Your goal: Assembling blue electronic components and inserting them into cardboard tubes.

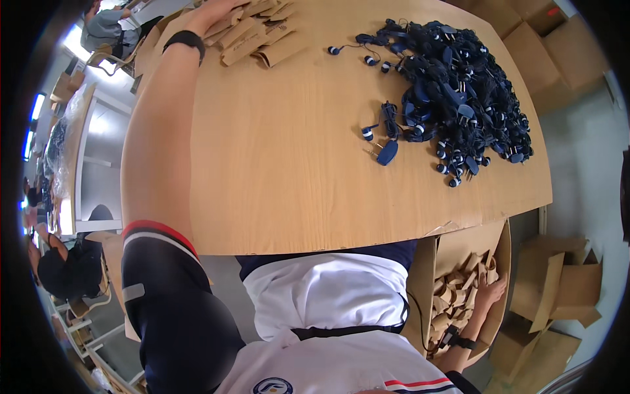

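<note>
My left arm reaches to the far left of the wooden table (282, 164). My left hand (216, 14) is at a pile of flat brown cardboard sleeves (252, 36); its fingers are partly cut off by the upper edge. Low on the right, my right hand (490, 292) is inside a cardboard box (423, 328), its fingers closed round a small brown cardboard sleeve (491, 270). Many similar folded cardboard pieces (453, 299) lie in the box beneath it.
A large heap of dark corded earphones (453, 92) covers the table's right side. One bundled set with a blue two-pin plug (387, 153) lies apart in front. Open cardboard boxes (554, 282) stand on the floor at right. Other people (72, 266) sit at left.
</note>
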Demonstrator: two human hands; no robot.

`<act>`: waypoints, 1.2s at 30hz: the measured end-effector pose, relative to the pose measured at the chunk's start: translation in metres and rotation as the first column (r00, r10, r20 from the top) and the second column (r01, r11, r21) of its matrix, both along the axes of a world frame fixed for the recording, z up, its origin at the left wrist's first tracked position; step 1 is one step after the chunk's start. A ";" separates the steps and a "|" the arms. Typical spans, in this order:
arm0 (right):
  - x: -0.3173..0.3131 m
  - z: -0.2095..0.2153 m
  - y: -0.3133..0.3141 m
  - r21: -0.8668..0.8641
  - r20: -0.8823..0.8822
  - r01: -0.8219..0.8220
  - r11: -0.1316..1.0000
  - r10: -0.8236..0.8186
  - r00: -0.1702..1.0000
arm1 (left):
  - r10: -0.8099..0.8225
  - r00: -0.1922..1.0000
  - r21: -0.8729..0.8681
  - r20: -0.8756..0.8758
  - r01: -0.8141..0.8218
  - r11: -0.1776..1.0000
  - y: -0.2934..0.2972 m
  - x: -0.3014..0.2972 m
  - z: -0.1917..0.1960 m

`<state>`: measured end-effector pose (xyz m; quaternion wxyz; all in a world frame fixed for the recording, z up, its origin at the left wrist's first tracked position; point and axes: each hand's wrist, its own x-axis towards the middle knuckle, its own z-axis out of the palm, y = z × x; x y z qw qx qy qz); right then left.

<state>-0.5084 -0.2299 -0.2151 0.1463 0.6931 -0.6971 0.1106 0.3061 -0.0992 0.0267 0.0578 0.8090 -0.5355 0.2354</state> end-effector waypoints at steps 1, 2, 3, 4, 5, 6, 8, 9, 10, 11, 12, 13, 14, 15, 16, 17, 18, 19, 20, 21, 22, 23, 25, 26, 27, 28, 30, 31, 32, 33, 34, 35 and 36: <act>0.006 0.008 -0.010 -0.008 0.027 -0.091 0.996 0.091 0.995 | 0.014 1.000 -0.003 -0.007 -0.015 1.000 -0.003 0.008 -0.004; 0.022 0.022 -0.019 -0.043 0.090 -0.162 0.986 0.165 0.982 | 0.137 0.888 -0.079 -0.438 -0.190 0.979 -0.023 0.030 -0.012; 0.057 0.048 -0.020 -0.073 0.197 -0.258 0.963 0.267 0.943 | 0.187 0.590 -0.065 -0.786 -0.379 0.923 -0.038 0.048 -0.020; 0.080 0.067 -0.026 -0.117 0.246 -0.306 0.945 0.326 0.913 | 0.183 0.586 -0.069 -0.789 -0.381 0.922 -0.056 0.061 -0.034; 0.101 0.082 -0.032 -0.165 0.298 -0.350 0.922 0.385 0.874 | 0.139 0.661 -0.090 -0.738 -0.300 0.950 -0.074 0.072 -0.052; 0.124 0.101 -0.032 -0.166 0.295 -0.348 0.922 0.384 0.875 | 0.091 0.723 -0.097 -0.684 -0.214 0.972 -0.088 0.074 -0.062; 0.162 0.140 -0.026 -0.298 0.380 -0.447 0.843 0.535 0.755 | 0.058 0.711 -0.074 -0.701 -0.153 0.985 -0.105 0.011 -0.046; 0.180 0.156 -0.024 -0.305 0.384 -0.451 0.839 0.542 0.748 | 0.064 0.703 -0.046 -0.708 -0.136 0.990 -0.096 -0.009 -0.035; 0.198 0.169 -0.023 -0.354 0.365 -0.534 0.767 0.639 0.677 | 0.078 0.709 -0.048 -0.701 -0.156 0.987 -0.089 -0.003 -0.037; 0.214 0.179 -0.021 -0.402 0.343 -0.606 0.686 0.726 0.595 | 0.073 0.788 0.014 -0.612 -0.081 0.997 -0.085 0.007 -0.046; 0.228 0.187 -0.018 -0.403 0.354 -0.611 0.681 0.732 0.582 | 0.054 0.854 0.091 -0.518 -0.008 0.996 -0.079 0.008 -0.047; 0.240 0.193 -0.015 -0.445 0.365 -0.677 0.586 0.809 0.461 | 0.070 0.858 0.100 -0.509 -0.022 0.995 -0.071 0.010 -0.050; 0.251 0.200 -0.009 -0.488 0.368 -0.720 0.494 0.864 0.343 | 0.067 0.862 0.157 -0.502 0.014 0.988 -0.061 -0.001 -0.049; 0.258 0.208 0.001 -0.492 0.375 -0.707 0.508 0.857 0.354 | 0.049 0.867 0.209 -0.496 0.065 0.976 -0.056 -0.015 -0.048; 0.267 0.218 0.010 -0.399 0.375 -0.796 0.456 0.873 0.312 | 0.052 0.870 0.218 -0.490 0.065 0.974 -0.041 -0.029 -0.045; 0.277 0.226 0.019 -0.305 0.379 -0.869 0.389 0.887 0.264 | 0.011 0.856 0.200 -0.516 0.108 0.974 -0.020 -0.043 -0.038; 0.292 0.233 0.028 -0.244 0.397 -0.912 0.331 0.892 0.218 | -0.039 0.836 0.174 -0.547 0.159 0.972 -0.002 -0.053 -0.034; 0.307 0.238 0.032 -0.184 0.399 -0.954 0.239 0.905 0.149 | -0.062 0.786 0.134 -0.615 0.182 0.974 0.013 -0.056 -0.033; 0.319 0.240 0.033 -0.115 0.407 -0.980 0.160 0.908 0.101 | -0.099 0.722 0.092 -0.685 0.220 0.971 0.022 -0.060 -0.034; 0.331 0.241 0.033 -0.087 0.360 -0.993 0.079 0.932 0.043 | -0.103 0.763 0.082 -0.638 0.200 0.976 0.033 -0.069 -0.029; 0.346 0.238 0.027 -0.057 0.310 -0.998 -0.007 0.951 -0.025 | -0.106 0.803 0.063 -0.586 0.175 0.983 0.043 -0.081 -0.019; 0.360 0.237 0.021 -0.019 0.290 -0.997 -0.072 0.954 -0.075 | -0.130 0.869 0.062 -0.477 0.181 0.982 0.049 -0.096 -0.012; 0.389 0.230 0.016 0.002 0.289 -0.988 -0.157 0.945 -0.150 | -0.169 0.913 0.058 -0.371 0.204 0.977 0.065 -0.127 0.001; 0.402 0.227 0.015 -0.018 0.299 -0.984 -0.178 0.938 -0.175 | -0.213 0.877 0.029 -0.432 0.249 0.968 0.072 -0.142 0.007; 0.413 0.223 0.010 -0.008 0.295 -0.987 -0.158 0.943 -0.154 | -0.257 0.834 -0.002 -0.489 0.294 0.956 0.076 -0.154 0.011; 0.423 0.219 0.005 0.017 0.274 -0.968 -0.252 0.932 -0.238 | -0.262 0.829 -0.005 -0.493 0.299 0.954 0.081 -0.168 0.016; 0.433 0.208 0.000 0.055 0.257 -0.939 -0.341 0.913 -0.316 | -0.330 0.850 0.035 -0.409 0.377 0.926 0.086 -0.195 0.022; 0.434 0.202 -0.001 -0.040 0.225 -0.947 -0.317 0.921 -0.318 | -0.333 0.847 0.030 -0.415 0.378 0.925 0.088 -0.207 0.025; 0.437 0.202 0.002 -0.134 0.192 -0.944 -0.301 0.927 -0.323 | -0.350 0.813 0.019 -0.465 0.404 0.915 0.091 -0.217 0.027; 0.437 0.208 0.004 -0.125 0.191 -0.944 -0.305 0.926 -0.325 | -0.368 0.776 0.004 -0.513 0.430 0.903 0.090 -0.225 0.027; 0.436 0.217 0.004 -0.281 0.282 -0.933 -0.225 0.910 -0.304 | -0.369 0.773 -0.003 -0.516 0.429 0.903 0.087 -0.230 0.027; 0.437 0.233 0.007 -0.424 0.370 -0.896 -0.130 0.878 -0.303 | -0.399 0.679 -0.085 -0.616 0.447 0.891 0.084 -0.236 0.027; 0.432 0.250 0.014 -0.452 0.480 -0.892 0.011 0.846 -0.232 | -0.434 0.569 -0.173 -0.699 0.454 0.874 0.080 -0.242 0.027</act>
